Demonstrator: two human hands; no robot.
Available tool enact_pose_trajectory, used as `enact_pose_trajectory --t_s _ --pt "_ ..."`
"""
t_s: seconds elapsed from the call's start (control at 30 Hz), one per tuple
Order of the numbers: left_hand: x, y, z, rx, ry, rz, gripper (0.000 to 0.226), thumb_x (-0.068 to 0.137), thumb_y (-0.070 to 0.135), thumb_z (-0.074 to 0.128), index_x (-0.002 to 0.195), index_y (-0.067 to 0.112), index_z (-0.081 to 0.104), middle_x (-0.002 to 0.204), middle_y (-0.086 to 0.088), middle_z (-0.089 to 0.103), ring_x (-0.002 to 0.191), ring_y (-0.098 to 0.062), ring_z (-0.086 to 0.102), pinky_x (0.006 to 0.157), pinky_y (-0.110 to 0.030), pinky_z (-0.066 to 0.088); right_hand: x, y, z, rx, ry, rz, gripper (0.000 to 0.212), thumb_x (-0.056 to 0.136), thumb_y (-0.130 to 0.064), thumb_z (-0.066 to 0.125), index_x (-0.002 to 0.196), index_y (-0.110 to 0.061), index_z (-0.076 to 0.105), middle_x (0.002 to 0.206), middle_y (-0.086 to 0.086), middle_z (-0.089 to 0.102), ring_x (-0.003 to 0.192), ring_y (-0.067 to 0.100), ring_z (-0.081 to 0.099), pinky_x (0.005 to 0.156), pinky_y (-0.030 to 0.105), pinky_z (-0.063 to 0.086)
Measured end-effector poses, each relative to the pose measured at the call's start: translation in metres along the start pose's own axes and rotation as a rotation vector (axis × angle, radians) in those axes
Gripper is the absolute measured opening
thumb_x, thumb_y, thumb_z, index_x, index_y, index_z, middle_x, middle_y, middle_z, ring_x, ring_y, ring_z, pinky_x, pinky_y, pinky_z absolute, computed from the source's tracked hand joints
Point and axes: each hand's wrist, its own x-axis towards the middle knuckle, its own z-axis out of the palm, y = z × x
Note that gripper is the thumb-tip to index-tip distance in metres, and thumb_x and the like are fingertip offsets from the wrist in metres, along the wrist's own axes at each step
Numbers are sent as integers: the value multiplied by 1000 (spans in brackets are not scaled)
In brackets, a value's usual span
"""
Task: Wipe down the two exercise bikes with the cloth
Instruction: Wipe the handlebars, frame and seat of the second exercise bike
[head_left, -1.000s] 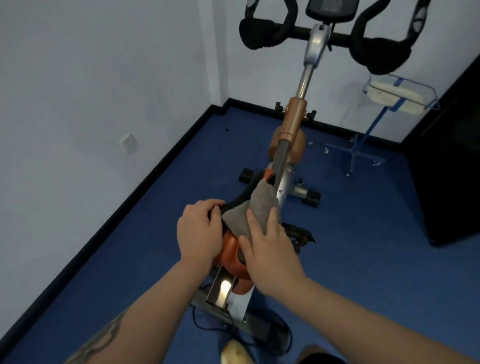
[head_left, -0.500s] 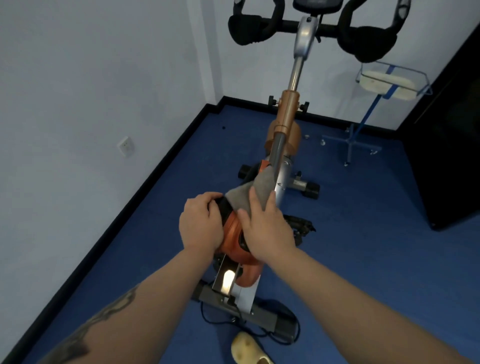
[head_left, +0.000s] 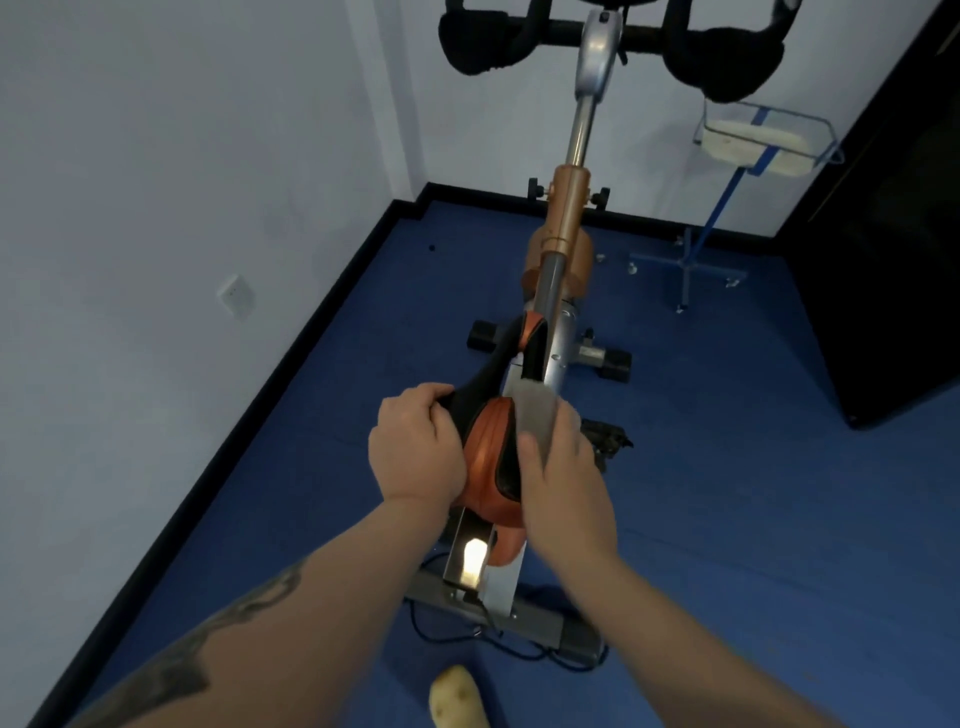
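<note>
Soft, light grey cloth (head_left: 535, 410), bendy and easy to fold, so probably best held flat under the fingers and pushed along. Lying on the right side of the orange and black seat (head_left: 491, 457), just past the fingertips of the right hand (head_left: 563, 480). Part of it tucked under that hand, the rest sticking out ahead toward the silver post (head_left: 558, 358).

Right hand on top of the cloth, fingers blurry but looking mostly straight and pressing down, palm low, arm reaching in from the lower right. Hard to tell if the thumb pinches the cloth.

Left hand (head_left: 415, 447) curled around the left edge of the seat, fingers bent over the black part, gripping it. Arm coming in from the lower left.

Exercise bike (head_left: 566, 218) big, hard and heavy, likely not going to slide. Seat smooth and maybe a bit slippery, so good to hold steady while rubbing. Handlebars (head_left: 613, 39) far beyond the fingertips, up by the wall, not touched now.

Only one bike in view. Probably a lot of wiping left.
</note>
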Motion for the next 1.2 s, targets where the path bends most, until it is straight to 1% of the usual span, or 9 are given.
enact_pose_trajectory --t_s 0.13,0.37,0.43,0.57,0.77,0.87,0.97,1.1,1.2 --pt "3 3 0 29 -19 4 28 94 8 45 109 17 67 93 5 61 94 -21 57 76 -46 49 -50 -2 32 -165 102 -120 73 94 -52 28 150 -36 -17 156 5 -22 144 29 -3 116 43 18" --pt "0 0 -1 11 -42 39 29 92 9 46 110 18 68 104 2 69 99 -19 55 80 -42 44 -20 -14 11 -343 78 -83 75 82 -66 -5 152 -42 4 160 14 4 141 33 16 117 44 22" --pt "1 0 -2 12 -55 35 29 92 10 46 110 18 67 104 3 68 98 -19 54 79 -42 43 -1 -21 8 -455 59 -100 69 89 -63 0 152 -39 13 158 17 11 138 36 25 113 48 27" --pt "2 0 -3 47 -86 28 31 93 12 44 114 20 65 109 4 66 102 -19 51 81 -40 42 58 -49 1 -376 -46 31 60 100 -54 10 141 -26 44 151 17 27 121 39 45 96 46 40" --pt "2 -1 -1 24 -73 28 31 93 13 43 112 21 66 107 5 67 100 -17 52 81 -40 42 29 -33 8 -455 -27 -48 58 97 -58 7 150 -37 21 159 13 11 130 39 35 102 49 34" --pt "2 0 -1 36 -65 34 31 93 11 44 113 21 65 106 4 66 100 -18 52 81 -40 42 63 -46 -4 -340 -129 83 61 98 -58 6 147 -33 32 158 14 13 129 39 40 102 49 38" --pt "1 0 -2 19 -60 26 30 94 10 44 113 19 66 106 3 66 100 -18 52 82 -41 42 75 -61 3 -389 -73 84 64 100 -54 9 145 -20 38 154 17 17 127 38 40 100 46 37" --pt "0 0 -3 21 -76 28 31 94 11 43 113 19 66 107 4 66 100 -18 51 82 -42 42 31 -38 6 -496 -19 -54 58 99 -56 9 145 -30 33 152 15 22 122 39 40 96 47 38" --pt "1 1 -3 22 -61 38 30 93 11 44 111 19 66 105 4 67 98 -18 52 81 -41 42 41 -40 -3 -485 -89 -15 59 97 -60 8 146 -34 30 147 14 28 118 38 45 90 46 40"
